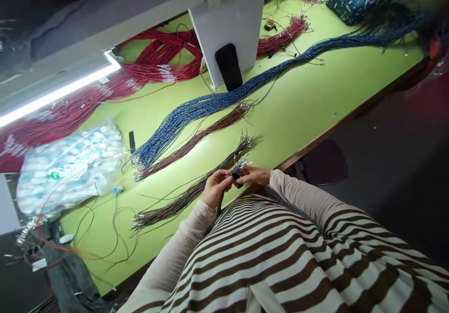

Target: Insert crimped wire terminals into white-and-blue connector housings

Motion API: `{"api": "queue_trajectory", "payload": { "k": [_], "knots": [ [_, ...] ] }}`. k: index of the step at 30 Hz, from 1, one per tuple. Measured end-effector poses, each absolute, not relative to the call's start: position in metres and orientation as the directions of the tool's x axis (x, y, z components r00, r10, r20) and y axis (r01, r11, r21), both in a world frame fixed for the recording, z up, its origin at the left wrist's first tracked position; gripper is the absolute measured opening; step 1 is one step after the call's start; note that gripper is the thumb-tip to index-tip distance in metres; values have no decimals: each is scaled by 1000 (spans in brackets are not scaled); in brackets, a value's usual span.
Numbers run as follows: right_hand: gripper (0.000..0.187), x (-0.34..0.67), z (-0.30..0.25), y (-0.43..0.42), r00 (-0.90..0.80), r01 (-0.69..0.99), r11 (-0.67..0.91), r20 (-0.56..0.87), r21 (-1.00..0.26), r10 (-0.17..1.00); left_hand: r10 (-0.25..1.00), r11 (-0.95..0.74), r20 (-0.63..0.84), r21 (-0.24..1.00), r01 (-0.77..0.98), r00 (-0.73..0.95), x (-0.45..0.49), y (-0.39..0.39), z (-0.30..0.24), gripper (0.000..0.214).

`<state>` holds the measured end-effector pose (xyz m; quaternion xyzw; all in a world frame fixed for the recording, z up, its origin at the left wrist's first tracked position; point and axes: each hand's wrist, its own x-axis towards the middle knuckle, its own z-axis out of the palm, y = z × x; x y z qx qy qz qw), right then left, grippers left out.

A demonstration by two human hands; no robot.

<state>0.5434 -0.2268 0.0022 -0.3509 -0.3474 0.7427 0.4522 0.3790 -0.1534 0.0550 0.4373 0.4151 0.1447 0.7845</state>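
Note:
My left hand (214,187) and my right hand (253,175) meet at the near edge of the green table (315,102). Both pinch a small black connector (235,176) with a tuft of thin wires ending in silvery terminals (241,164) sticking up from it. Just beyond the hands lies a bundle of dark brown wires (185,196) stretched diagonally across the table. My striped sleeves and torso fill the lower part of the view.
A long blue twisted wire bundle (224,100), a reddish-brown bundle (196,140) and red wire bundles (147,69) lie on the table. A clear bag of small parts (70,168) sits at the left. A black phone (228,67) leans on a grey post (231,23).

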Motion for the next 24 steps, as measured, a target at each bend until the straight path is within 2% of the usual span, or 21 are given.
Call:
{"api": "queue_trajectory", "payload": {
  "k": [4, 8, 11, 14, 16, 19, 24],
  "knots": [
    [37, 538, 0, -228, -188, -245, -356, -316, -902, 930, 575, 590, -538, 794, 143, 617, 384, -153, 56, 42],
    [41, 538, 0, -232, -148, -204, -386, -361, -900, 921, 566, 592, -546, 791, 157, 617, 387, -152, 55, 42],
    [45, 540, 1, -231, -155, -137, -289, -268, -947, 951, 560, 589, -534, 794, 150, 633, 387, -155, 55, 40],
    [41, 544, 1, -228, -133, 34, -92, -95, -995, 987, 520, 579, -521, 797, 169, 677, 386, -157, 57, 39],
    [37, 549, 2, -226, -111, 148, -22, -39, -989, 993, 479, 565, -519, 799, 204, 708, 386, -157, 60, 38],
    [34, 559, 5, -227, -59, 228, -25, -40, -973, 997, 435, 527, -519, 810, 259, 736, 388, -154, 67, 37],
    [35, 572, 19, -229, 66, 260, -60, -44, -964, 997, 385, 445, -492, 840, 311, 781, 394, -145, 80, 36]
  ]
}}
